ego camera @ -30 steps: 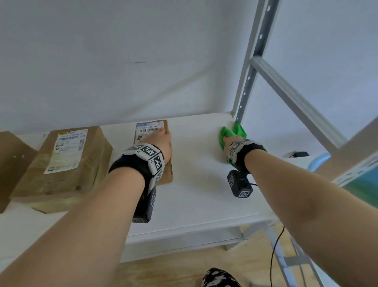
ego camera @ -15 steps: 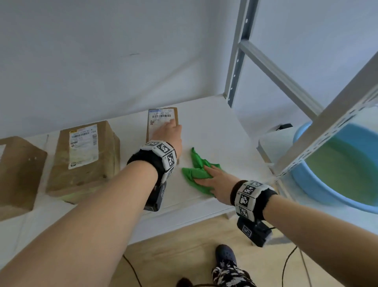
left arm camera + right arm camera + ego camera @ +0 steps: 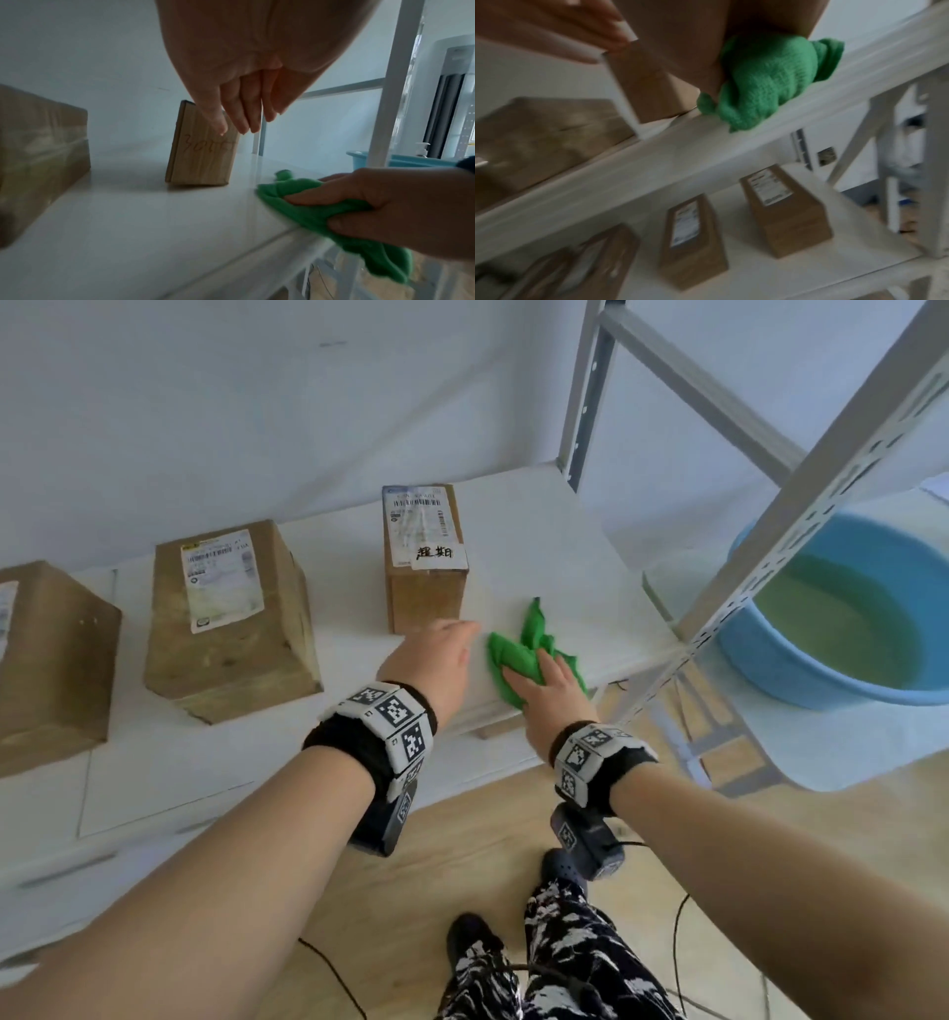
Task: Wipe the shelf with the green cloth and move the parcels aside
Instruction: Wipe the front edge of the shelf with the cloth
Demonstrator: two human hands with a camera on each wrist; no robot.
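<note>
1. The shelf (image 3: 539,541) was a white board in a grey metal rack.
2. The right hand (image 3: 547,693) lay on the green cloth (image 3: 518,654) at the shelf's front edge, fingers and thumb curled round its folds, part of the cloth hanging over the edge (image 3: 385,261).
3. The left hand (image 3: 436,654) hovered just left of the cloth, fingers straight and together (image 3: 244,113), holding nothing; its tips were at the near lower corner of the small parcel (image 3: 423,557), contact uncertain.
4. The small parcel stood upright near the shelf's middle, label on top, just behind the cloth and apart from it.
5. A larger parcel (image 3: 226,613) stood to its left, well apart; a third (image 3: 46,660) stood at the left margin.
6. The right wrist view, blurred, showed further parcels (image 3: 782,211) on the lower shelf (image 3: 731,194).
7. A blue basin (image 3: 842,618) holding greenish water stood beyond the rack's right upright (image 3: 801,505).
</note>
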